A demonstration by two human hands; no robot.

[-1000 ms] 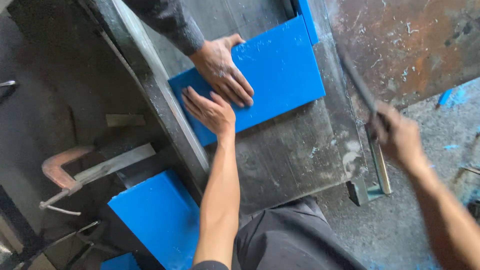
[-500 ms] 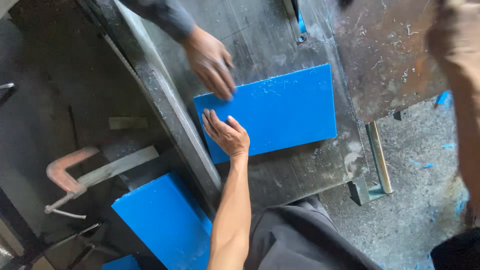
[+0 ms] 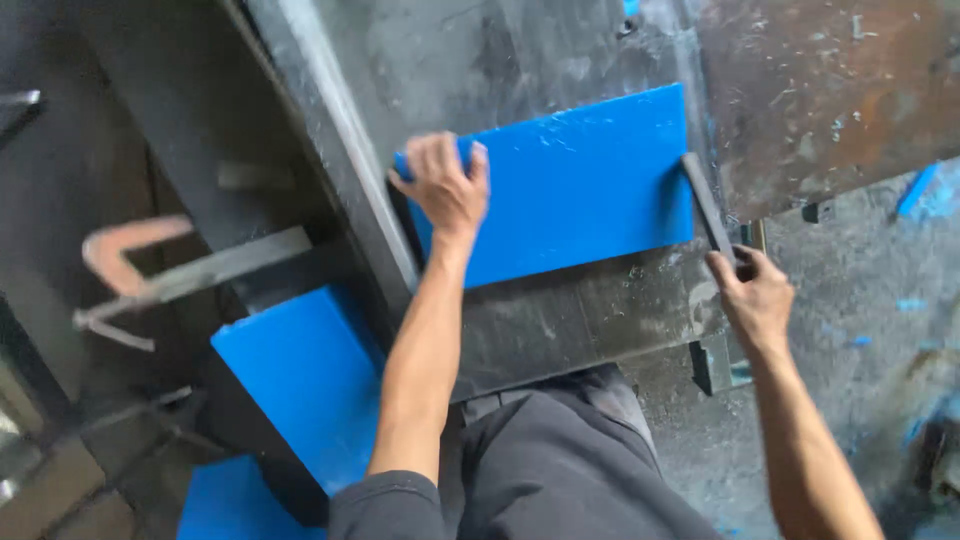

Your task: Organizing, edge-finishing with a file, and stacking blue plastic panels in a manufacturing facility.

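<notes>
1. Head view, centre of the frame: a blue plastic sheet (image 3: 570,190) lies flat on the dark, scuffed steel machine table (image 3: 560,320), its long edge running slightly uphill to the right.
2. The left hand (image 3: 445,185) sits on the sheet's left end, fingers curled over the upper left corner and palm pressing down. By my reading it is pinning the sheet flat and keeping it square.
3. The right hand (image 3: 755,300), right of centre, is closed around the lower end of a dark metal bar (image 3: 708,205). The bar lies right along the sheet's right edge, apparently touching it, like a stop or a lever.
4. Upper right: a rusty, scratched steel plate (image 3: 830,90) overhangs the table just beyond the bar.
5. Lower left: a second blue sheet (image 3: 300,380) leans below the table's edge beside the person's dark trousers (image 3: 560,470), and another blue piece shows at the bottom edge.
6. Far left, blurred: a reddish C-shaped clamp (image 3: 125,250) on a grey strip.
7. No labels, packages or signs are visible anywhere. Blue shavings dot the floor at right.
</notes>
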